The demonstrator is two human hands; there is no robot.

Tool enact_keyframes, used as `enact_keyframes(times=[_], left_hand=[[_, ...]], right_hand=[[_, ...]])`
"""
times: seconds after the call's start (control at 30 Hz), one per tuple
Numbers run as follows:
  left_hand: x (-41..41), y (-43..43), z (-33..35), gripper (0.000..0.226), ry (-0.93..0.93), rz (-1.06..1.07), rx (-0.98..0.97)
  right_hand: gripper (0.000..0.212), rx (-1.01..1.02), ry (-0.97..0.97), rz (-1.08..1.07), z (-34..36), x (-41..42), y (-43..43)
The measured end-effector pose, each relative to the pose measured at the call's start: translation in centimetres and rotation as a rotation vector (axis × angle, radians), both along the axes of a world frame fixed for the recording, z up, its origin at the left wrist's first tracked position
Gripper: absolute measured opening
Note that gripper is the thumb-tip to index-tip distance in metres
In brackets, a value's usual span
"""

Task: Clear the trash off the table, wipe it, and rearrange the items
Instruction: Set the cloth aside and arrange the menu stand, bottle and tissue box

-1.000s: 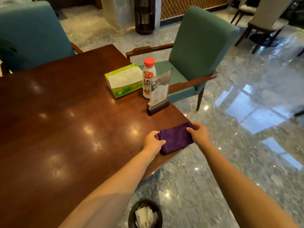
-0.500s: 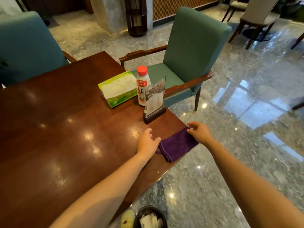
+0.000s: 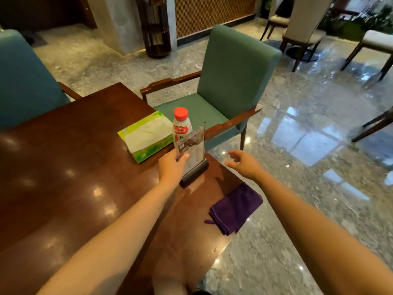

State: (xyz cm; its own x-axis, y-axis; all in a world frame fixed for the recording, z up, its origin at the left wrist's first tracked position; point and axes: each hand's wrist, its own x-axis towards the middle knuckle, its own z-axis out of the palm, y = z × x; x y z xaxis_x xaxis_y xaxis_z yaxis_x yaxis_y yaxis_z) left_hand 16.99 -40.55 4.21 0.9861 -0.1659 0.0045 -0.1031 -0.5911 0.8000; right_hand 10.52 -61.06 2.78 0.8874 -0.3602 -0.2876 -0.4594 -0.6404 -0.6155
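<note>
While the left hand (image 3: pixel 172 165) pinches the sign holder (image 3: pixel 192 158) by its left edge, I see the right hand (image 3: pixel 244 165) released, fingers spread, just beside it. Folded purple cloth (image 3: pixel 236 207) lies at the right edge of the table (image 3: pixel 63 167), corner overhanging. Just behind the sign holder: bottle (image 3: pixel 181 126), tissue box (image 3: pixel 146 136).

Purple cloth (image 3: pixel 236 208); red-capped white bottle (image 3: pixel 181 126); tissue box (image 3: pixel 146 136) apparently green-white.

A green upholstered armchair (image 3: pixel 236 77) with wooden armrests is set on a glossy marble floor (image 3: pixel 319 167). A second teal chair (image 3: pixel 23 81) is seen at the left edge. Pale-cushioned chairs (image 3: pixel 302 24) are placed farther back, and a dark slatted stand (image 3: pixel 156 28) is stood beside a grey pillar (image 3: pixel 119 22).
</note>
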Motion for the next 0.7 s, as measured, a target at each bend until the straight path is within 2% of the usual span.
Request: enact_keyframes(times=[0.23,0.33,0.4,0.5,0.6,0.7], left_hand=[[2.1,10.2,1.4,0.046,-0.034,0.002,0.145],[2.8,14.0,2.3,0.030,-0.019,-0.005,0.121],[3.5,16.1,2.4,0.019,-0.008,0.004,0.104],[4.5,18.8,1.4,0.029,0.000,0.035,0.103],[4.9,20.6,0.8,0.031,0.028,0.059,0.067],[4.6,21.5,0.9,0.027,0.037,0.083,0.053]], right_hand=[[0.075,-0.038,-0.054,0.140,1.9,7.7,4.2],[0.090,0.039,-0.077,0.170,2.4,10.8,5.9],[0.086,0.150,-0.127,0.169,2.2,12.4,6.6],[0.070,0.196,-0.204,0.144,1.0,14.0,7.4],[0.066,0.225,-0.225,0.044,1.1,13.7,8.6],[0.065,0.217,-0.270,0.051,0.6,13.0,8.7]])
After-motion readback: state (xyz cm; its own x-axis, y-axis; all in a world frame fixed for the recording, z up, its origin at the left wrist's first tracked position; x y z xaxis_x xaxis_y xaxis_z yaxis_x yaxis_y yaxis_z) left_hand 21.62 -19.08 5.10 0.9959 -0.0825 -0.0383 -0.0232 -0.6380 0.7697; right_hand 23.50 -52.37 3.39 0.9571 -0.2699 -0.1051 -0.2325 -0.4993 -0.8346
